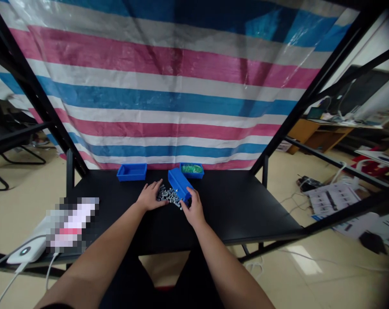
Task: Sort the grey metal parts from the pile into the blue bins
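A pile of small silvery metal pieces (170, 195), too small to name surely, lies on the black table. My left hand (150, 196) rests at the pile's left side, fingers spread and curved around its edge. My right hand (193, 208) grips the near end of a blue plastic bin (179, 181), which is tipped on its side with its opening toward the pile. Some pieces lie at the bin's lower edge. Behind it stands another blue bin (191, 171) with green contents. A third blue bin (132, 172) is upright at the back left.
A striped plastic sheet (168, 98) hangs behind the table (245, 210). At the left edge lie a white device with cables (27, 250) and a blurred-out flat object (73, 223). Black frame posts (264, 171) rise at both sides.
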### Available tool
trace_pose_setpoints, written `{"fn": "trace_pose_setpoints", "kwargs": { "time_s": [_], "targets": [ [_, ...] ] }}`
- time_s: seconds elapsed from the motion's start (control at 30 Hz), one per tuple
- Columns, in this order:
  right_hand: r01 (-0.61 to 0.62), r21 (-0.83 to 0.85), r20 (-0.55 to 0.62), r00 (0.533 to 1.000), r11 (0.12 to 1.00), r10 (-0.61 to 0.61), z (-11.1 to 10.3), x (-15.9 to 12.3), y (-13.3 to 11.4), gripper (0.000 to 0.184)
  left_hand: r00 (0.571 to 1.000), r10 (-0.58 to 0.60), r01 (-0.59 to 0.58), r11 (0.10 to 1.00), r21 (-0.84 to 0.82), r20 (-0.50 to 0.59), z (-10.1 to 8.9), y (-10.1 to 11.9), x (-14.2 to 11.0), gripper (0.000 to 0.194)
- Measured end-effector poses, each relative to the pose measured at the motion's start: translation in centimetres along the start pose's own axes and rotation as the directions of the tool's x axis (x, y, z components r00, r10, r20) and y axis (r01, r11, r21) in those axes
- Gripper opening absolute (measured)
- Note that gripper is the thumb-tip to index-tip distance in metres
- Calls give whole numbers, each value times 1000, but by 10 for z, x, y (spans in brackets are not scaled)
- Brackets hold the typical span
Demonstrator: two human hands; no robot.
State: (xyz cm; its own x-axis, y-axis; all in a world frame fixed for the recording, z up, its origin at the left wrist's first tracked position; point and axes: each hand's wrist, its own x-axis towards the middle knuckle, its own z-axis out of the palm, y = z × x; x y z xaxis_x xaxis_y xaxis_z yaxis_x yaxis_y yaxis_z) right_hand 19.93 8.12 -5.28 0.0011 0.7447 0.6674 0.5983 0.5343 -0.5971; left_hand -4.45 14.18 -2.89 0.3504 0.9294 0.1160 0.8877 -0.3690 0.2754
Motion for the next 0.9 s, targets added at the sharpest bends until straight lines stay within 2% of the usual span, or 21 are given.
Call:
{"fn": "trace_pose_setpoints", "kwargs": {
  "time_s": [0.1, 0.2, 0.33, 0.53, 0.67, 0.8, 0.9],
  "targets": [
    [128, -24, 86, 988, 991, -126, 1, -2, -4, 51, 994, 105, -105, 994, -16, -16, 0, 6, -2, 97],
    [164, -65, 106, 982, 984, -157, 1, -2, -4, 50, 994, 99, -100, 995, -20, -55, 5, 20, -8, 92],
    [69, -144, 22, 998, 987, -66, -1, -1, -1, 50, 995, 20, -25, 999, -47, -95, 15, 47, -14, 100],
    [-61, -168, -97, 994, 984, 45, -8, 0, 2, 50, 995, -9, 7, 1000, -21, -104, 27, 79, -14, 89],
    [-177, -136, -255, 957, 975, 138, -15, 1, 4, 54, 993, -37, 37, 999, 2, -110, 35, 97, -10, 79],
    [-201, -131, -352, 925, 971, 144, -21, 1, 11, 57, 978, -128, 132, 991, 15, -167, 40, 113, -5, 69],
    [-212, -118, -420, 896, 970, 145, -25, -2, 22, 61, 964, -137, 145, 989, 17, -229, 39, 116, -2, 60]
  ]
}}
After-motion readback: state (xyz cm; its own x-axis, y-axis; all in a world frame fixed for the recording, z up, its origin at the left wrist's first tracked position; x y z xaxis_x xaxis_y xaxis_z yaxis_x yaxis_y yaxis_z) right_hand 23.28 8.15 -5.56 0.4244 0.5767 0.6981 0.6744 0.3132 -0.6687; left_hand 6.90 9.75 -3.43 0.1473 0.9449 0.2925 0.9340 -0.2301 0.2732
